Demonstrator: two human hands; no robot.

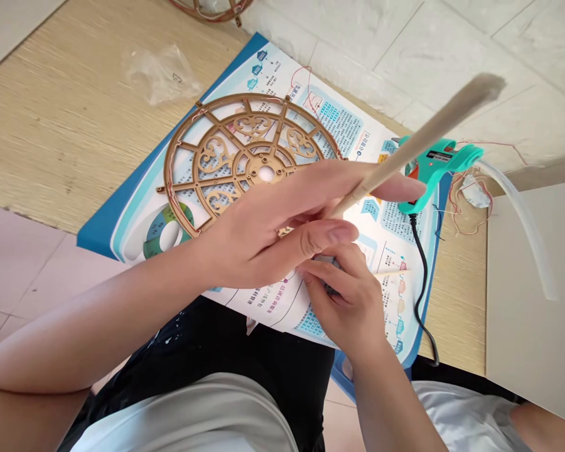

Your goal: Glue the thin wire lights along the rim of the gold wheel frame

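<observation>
The left hand (268,232) clamps a pale stick (421,143) above the printed sheet (395,251); whether the right hand (351,298), close by, grips anything is hidden. Best keep the stick clear of the glue gun (435,168).

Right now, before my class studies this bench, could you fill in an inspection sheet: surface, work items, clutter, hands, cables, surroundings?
Surface: wood-grain table, partly covered by a printed sheet.
Work items: bronze-coloured openwork frame flat on the sheet; pale stick, raised; teal glue gun at the right.
Clutter: crumpled clear plastic beyond the sheet's left edge; part of another frame at the top.
Hands: left hand holds the stick between its fingers; right hand is below it, fingertips together, any contents hidden.
Cables: black cord from the glue gun; thin red wires nearby.
Surroundings: pale tiled wall; pinkish tiled floor.
</observation>
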